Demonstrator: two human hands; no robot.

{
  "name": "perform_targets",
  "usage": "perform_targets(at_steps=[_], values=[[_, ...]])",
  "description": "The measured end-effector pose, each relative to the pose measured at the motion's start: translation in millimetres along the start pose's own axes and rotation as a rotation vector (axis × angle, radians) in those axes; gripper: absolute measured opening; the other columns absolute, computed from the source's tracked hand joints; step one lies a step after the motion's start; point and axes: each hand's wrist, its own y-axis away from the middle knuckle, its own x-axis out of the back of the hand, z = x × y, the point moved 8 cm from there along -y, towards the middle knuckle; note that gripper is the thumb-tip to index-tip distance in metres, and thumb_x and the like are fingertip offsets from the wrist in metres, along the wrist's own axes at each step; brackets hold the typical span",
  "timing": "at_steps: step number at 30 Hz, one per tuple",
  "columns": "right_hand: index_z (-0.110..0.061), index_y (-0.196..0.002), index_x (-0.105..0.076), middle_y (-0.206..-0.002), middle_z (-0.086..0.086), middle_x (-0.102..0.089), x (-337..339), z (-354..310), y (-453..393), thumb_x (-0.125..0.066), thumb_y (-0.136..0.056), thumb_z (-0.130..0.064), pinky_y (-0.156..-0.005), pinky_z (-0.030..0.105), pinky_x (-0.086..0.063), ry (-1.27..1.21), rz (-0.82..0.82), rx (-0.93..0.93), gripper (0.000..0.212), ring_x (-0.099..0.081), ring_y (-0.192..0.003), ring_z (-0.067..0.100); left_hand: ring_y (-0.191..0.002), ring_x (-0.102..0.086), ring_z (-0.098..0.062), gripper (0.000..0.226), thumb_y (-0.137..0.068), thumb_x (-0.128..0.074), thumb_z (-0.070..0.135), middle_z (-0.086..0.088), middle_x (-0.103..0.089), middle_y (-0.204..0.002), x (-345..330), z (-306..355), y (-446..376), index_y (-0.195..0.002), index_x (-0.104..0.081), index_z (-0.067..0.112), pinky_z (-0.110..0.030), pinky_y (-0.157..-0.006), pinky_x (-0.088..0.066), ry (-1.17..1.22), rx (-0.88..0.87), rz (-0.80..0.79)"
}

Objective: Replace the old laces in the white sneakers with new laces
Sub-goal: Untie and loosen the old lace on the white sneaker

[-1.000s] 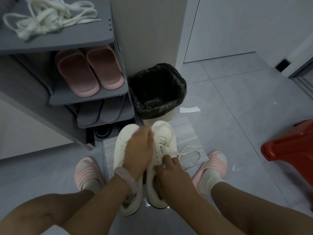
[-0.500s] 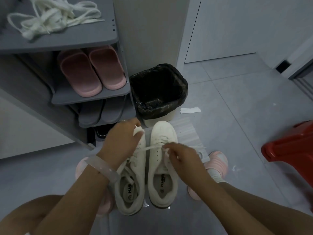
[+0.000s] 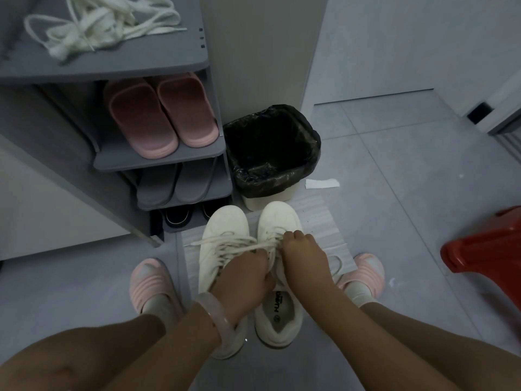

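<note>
Two white sneakers stand side by side on a pale sheet between my feet, toes pointing away: the left sneaker [image 3: 225, 227] and the right sneaker [image 3: 277, 218]. A white lace [image 3: 225, 244] runs across both from the right sneaker's eyelets. My left hand [image 3: 242, 280] is curled over the gap between the sneakers and grips the lace. My right hand [image 3: 304, 258] lies over the right sneaker's eyelets and pinches the lace there. A tangled heap of white laces [image 3: 104, 24] lies on top of the shoe rack at the upper left.
The grey shoe rack [image 3: 158, 162] holds pink slippers [image 3: 160, 117], grey slippers and dark shoes. A bin with a black liner [image 3: 270, 153] stands just beyond the sneakers. A red plastic stool [image 3: 485, 249] is at the right. A paper scrap [image 3: 321, 183] lies on the tiled floor.
My left hand came back down from pulling the lace out to the left and now sits between the sneakers. My right hand moved slightly forward onto the right sneaker's eyelets.
</note>
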Motion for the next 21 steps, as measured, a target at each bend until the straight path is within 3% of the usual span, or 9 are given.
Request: perform_targets(at_steps=[3, 4, 6, 8, 11, 13, 15, 17, 21], values=[[-0.009, -0.098, -0.054, -0.096, 0.01, -0.056, 2, 5, -6, -0.044, -0.091, -0.007, -0.066, 0.026, -0.034, -0.124, 0.011, -0.072, 0.012, -0.051, -0.089, 0.02, -0.089, -0.058, -0.023, 0.006, -0.089, -0.045, 0.018, -0.009, -0.059, -0.097, 1, 0, 0, -0.091, -0.045, 0.013, -0.027, -0.072, -0.04, 0.017, 0.008, 0.066], [-0.008, -0.084, -0.056, -0.081, 0.008, -0.054, 2, 14, -7, -0.048, -0.089, -0.011, -0.061, 0.024, -0.033, -0.309, 0.002, -0.154, 0.01, -0.049, -0.075, 0.017, -0.095, -0.059, -0.024, 0.016, -0.09, -0.044, 0.019, -0.009, -0.06, -0.103, -1, -1, -1, -0.104, -0.048, 0.011, -0.03, -0.077, -0.044, 0.01, 0.017, 0.083], [-0.012, -0.056, -0.047, -0.057, 0.002, -0.042, -8, 25, -5, -0.053, -0.085, -0.012, -0.051, 0.022, -0.032, -0.834, -0.131, -0.319, 0.029, -0.039, -0.054, 0.013, -0.103, -0.058, -0.025, 0.034, -0.093, -0.039, 0.015, -0.01, -0.059, -0.115, -4, -5, -4, -0.126, -0.043, 0.01, -0.032, -0.087, -0.046, -0.022, 0.052, 0.102], [-0.017, -0.051, -0.036, -0.05, -0.001, -0.034, -15, 25, 0, -0.052, -0.084, -0.013, -0.047, 0.019, -0.031, -1.059, -0.308, -0.402, 0.037, -0.033, -0.046, 0.01, -0.107, -0.056, -0.024, 0.036, -0.094, -0.036, 0.012, -0.011, -0.058, -0.119, -3, -7, -6, -0.13, -0.042, 0.01, -0.032, -0.091, -0.044, -0.004, 0.072, 0.13], [-0.018, -0.056, -0.036, -0.054, -0.002, -0.036, -14, 23, 5, -0.052, -0.086, -0.022, -0.042, 0.016, -0.03, -0.883, -0.522, -0.326, 0.034, -0.034, -0.046, 0.009, -0.11, -0.054, -0.023, 0.032, -0.095, -0.035, 0.011, -0.009, -0.056, -0.121, -1, -9, -7, -0.125, -0.046, 0.01, -0.032, -0.094, -0.041, 0.099, 0.076, 0.161], [-0.016, -0.061, -0.04, -0.06, -0.002, -0.04, -10, 28, 2, -0.052, -0.087, -0.028, -0.047, 0.018, -0.032, -0.622, -0.546, -0.205, 0.032, -0.039, -0.053, 0.01, -0.112, -0.052, -0.023, 0.033, -0.094, -0.035, 0.009, -0.009, -0.054, -0.124, 0, -12, -8, -0.124, -0.047, 0.011, -0.032, -0.096, -0.04, 0.144, 0.076, 0.173], [-0.014, -0.066, -0.047, -0.066, -0.002, -0.045, 4, 42, -4, -0.052, -0.087, -0.031, -0.051, 0.021, -0.031, -0.315, -0.449, -0.102, 0.028, -0.043, -0.061, 0.011, -0.114, -0.051, -0.024, 0.041, -0.093, -0.033, 0.005, -0.01, -0.053, -0.126, -2, -15, -9, -0.132, -0.043, 0.013, -0.032, -0.098, -0.04, 0.173, 0.082, 0.15], [-0.012, -0.074, -0.053, -0.072, 0.0, -0.049, 28, 67, -8, -0.054, -0.085, -0.029, -0.05, 0.022, -0.03, -0.128, -0.249, -0.153, 0.021, -0.048, -0.069, 0.016, -0.11, -0.054, -0.026, 0.047, -0.094, -0.031, 0.003, -0.013, -0.055, -0.122, -4, -15, -8, -0.14, -0.033, 0.013, -0.034, -0.094, -0.043, 0.166, 0.092, 0.101], [-0.004, -0.087, -0.057, -0.077, 0.009, -0.058, 64, 109, -1, -0.055, -0.088, -0.021, -0.053, 0.026, -0.032, -0.096, 0.147, -0.338, 0.017, -0.05, -0.068, 0.023, -0.108, -0.054, -0.026, 0.054, -0.097, -0.03, 0.007, -0.015, -0.054, -0.122, -6, -11, -5, -0.148, -0.013, 0.016, -0.033, -0.092, -0.044, 0.121, 0.105, 0.036]])
